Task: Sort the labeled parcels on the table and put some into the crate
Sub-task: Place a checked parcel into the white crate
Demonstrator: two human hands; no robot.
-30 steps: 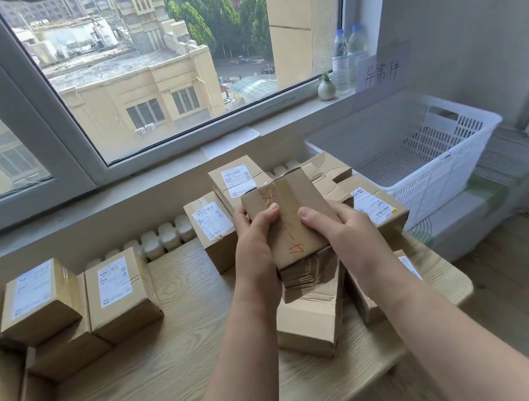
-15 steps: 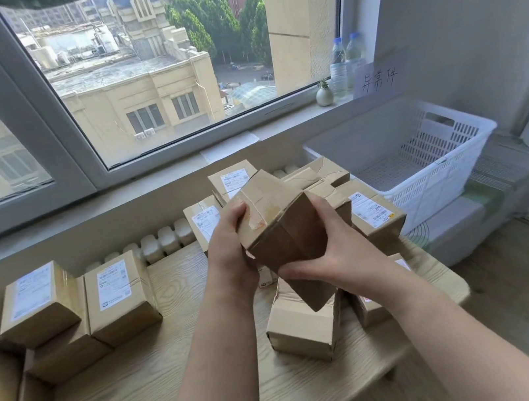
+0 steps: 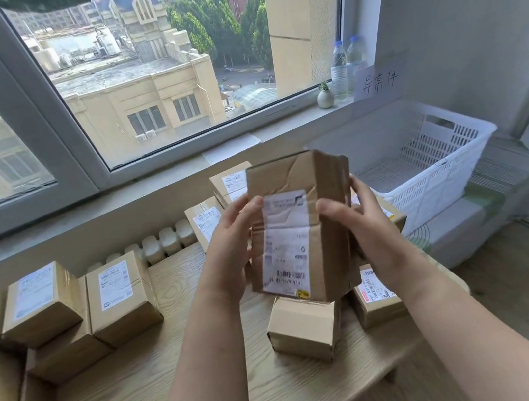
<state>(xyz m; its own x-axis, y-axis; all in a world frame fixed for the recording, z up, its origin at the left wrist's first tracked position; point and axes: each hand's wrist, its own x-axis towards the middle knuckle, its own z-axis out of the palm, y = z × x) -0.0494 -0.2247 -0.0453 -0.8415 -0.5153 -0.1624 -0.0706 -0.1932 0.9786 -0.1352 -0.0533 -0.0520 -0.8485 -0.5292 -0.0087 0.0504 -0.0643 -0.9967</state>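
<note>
Both hands hold one creased brown parcel (image 3: 326,225) upright above the wooden table (image 3: 154,391), its white shipping label facing me. My left hand (image 3: 232,243) grips its left edge, thumb on the label. My right hand (image 3: 361,230) grips the right side, thumb on the front. Under it lies a small plain box (image 3: 303,325), with a labeled box (image 3: 376,300) beside that. More labeled parcels (image 3: 118,292) stand at the left and behind the held one (image 3: 204,220). The white plastic crate (image 3: 426,181) stands to the right and looks empty.
A windowsill runs behind the table with two water bottles (image 3: 345,66), a small vase (image 3: 325,97) and a handwritten paper sign (image 3: 379,81). A radiator (image 3: 165,242) sits below the sill. The crate rests on a low grey unit (image 3: 498,198); wooden floor lies to the right.
The hands have turned the parcel over and raised it: the plain side with red writing faced me, then a corner, and now the label side faces me upright.
</note>
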